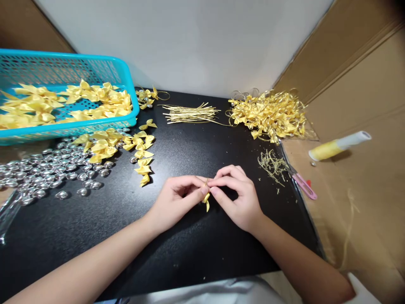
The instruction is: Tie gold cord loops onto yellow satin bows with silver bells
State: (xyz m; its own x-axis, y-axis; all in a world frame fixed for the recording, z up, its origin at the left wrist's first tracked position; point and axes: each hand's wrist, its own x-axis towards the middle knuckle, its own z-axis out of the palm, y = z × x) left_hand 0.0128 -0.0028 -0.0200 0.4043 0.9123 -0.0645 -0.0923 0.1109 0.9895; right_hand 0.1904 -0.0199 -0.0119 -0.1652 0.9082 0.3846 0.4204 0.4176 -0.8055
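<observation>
Above the front middle of the black table, my left hand [179, 198] pinches a small yellow ribbon bow [206, 203] between thumb and forefinger. One bow tail hangs down below the fingertips. A thin gold cord [206, 181] shows at the top of the bow. My right hand [238, 196] is closed in a pinch at the cord, its fingertips almost touching those of the left. The fingers hide most of the bow and the place where cord and bow meet.
A blue basket [131, 90] with yellow bows stands back left. Silver heart-shaped beads [47, 171] and loose bows [144, 154] lie before it. Gold cords [190, 114] are at the back; finished-looking bows [268, 112] pile back right. Pink-handled scissors [304, 185] lie by cord scraps [272, 166].
</observation>
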